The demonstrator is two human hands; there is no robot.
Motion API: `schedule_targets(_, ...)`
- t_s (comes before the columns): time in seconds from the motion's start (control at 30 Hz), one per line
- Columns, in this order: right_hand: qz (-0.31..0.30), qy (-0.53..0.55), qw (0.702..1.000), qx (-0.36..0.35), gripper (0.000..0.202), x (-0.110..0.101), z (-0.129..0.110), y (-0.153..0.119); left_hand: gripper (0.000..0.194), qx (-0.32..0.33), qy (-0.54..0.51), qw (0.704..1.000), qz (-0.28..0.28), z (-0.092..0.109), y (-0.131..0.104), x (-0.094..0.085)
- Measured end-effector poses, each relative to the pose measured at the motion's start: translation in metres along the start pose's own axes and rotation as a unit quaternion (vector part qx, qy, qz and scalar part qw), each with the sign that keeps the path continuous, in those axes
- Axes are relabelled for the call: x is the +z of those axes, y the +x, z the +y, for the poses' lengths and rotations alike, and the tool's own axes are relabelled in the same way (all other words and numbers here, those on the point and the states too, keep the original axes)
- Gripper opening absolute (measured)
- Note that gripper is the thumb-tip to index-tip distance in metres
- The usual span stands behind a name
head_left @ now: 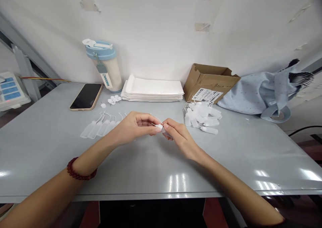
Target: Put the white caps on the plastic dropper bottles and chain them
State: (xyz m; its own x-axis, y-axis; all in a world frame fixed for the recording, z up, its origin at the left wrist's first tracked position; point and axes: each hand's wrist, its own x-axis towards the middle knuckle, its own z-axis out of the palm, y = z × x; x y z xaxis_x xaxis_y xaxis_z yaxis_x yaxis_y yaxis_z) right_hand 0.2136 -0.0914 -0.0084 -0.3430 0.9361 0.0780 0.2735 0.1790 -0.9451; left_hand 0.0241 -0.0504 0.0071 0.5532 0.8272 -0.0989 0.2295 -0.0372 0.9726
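My left hand [141,125] is closed in a pinch on a small white round-headed pin [159,126], whose thin shaft points left. Against it, my right hand [177,134] pinches a small translucent plastic tube [166,133], mostly hidden by the fingers. The two pieces meet or nearly meet between my fingertips, above the table. Left of my left hand lies a row of similar tubes [95,128] with thin curled ends, partly covered by that hand. Several loose white round-headed pins [114,99] sit behind them. A heap of tubes [201,114] lies to the right of my right hand.
On the grey table [151,174] stand a blue-lidded tumbler [110,70] and an open cardboard box [211,82]. A phone [86,96], a stack of white envelopes [153,89] and a light blue cloth bag [248,93] lie near the wall.
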Motion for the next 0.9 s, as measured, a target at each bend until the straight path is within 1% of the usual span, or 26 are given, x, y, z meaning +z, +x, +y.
schedule_targets(0.13, 0.005, -0.029, 1.000, -0.010, 0.026, -0.0009, -0.0013, -0.0005, 0.018, 0.002, 0.001, 1.000, -0.002, 0.0034, -0.0015, 0.0021)
schedule_targets(0.27, -0.010, -0.056, 0.998, -0.031, 0.023, -0.0026, -0.0034, -0.0003, 0.017, 0.007, -0.014, 1.000, 0.000, 0.0036, -0.0018, 0.0021)
schedule_targets(0.47, -0.036, -0.095, 0.994, -0.029, 0.019, -0.0018, -0.0031, 0.0001, 0.016, 0.005, -0.016, 1.000, 0.001, 0.0037, -0.0021, 0.0020)
schedule_targets(0.63, -0.016, -0.129, 0.991, -0.035, 0.008, 0.0010, -0.0013, -0.0015, 0.017, 0.005, -0.003, 1.000, -0.010, 0.0061, -0.0026, 0.0046)
schedule_targets(0.77, -0.009, -0.131, 0.990, -0.046, 0.006, 0.0021, 0.0003, -0.0025, 0.018, 0.006, 0.015, 1.000, -0.023, 0.0064, -0.0041, 0.0067)
schedule_targets(0.83, -0.010, -0.108, 0.993, -0.042, 0.008, 0.0021, 0.0008, -0.0023, 0.018, 0.020, 0.032, 0.999, -0.019, 0.0047, -0.0045, 0.0080)
schedule_targets(0.9, -0.007, -0.064, 0.998, -0.016, 0.012, 0.0021, 0.0009, -0.0018, 0.017, 0.071, 0.070, 0.995, -0.002, 0.0018, -0.0044, 0.0094)
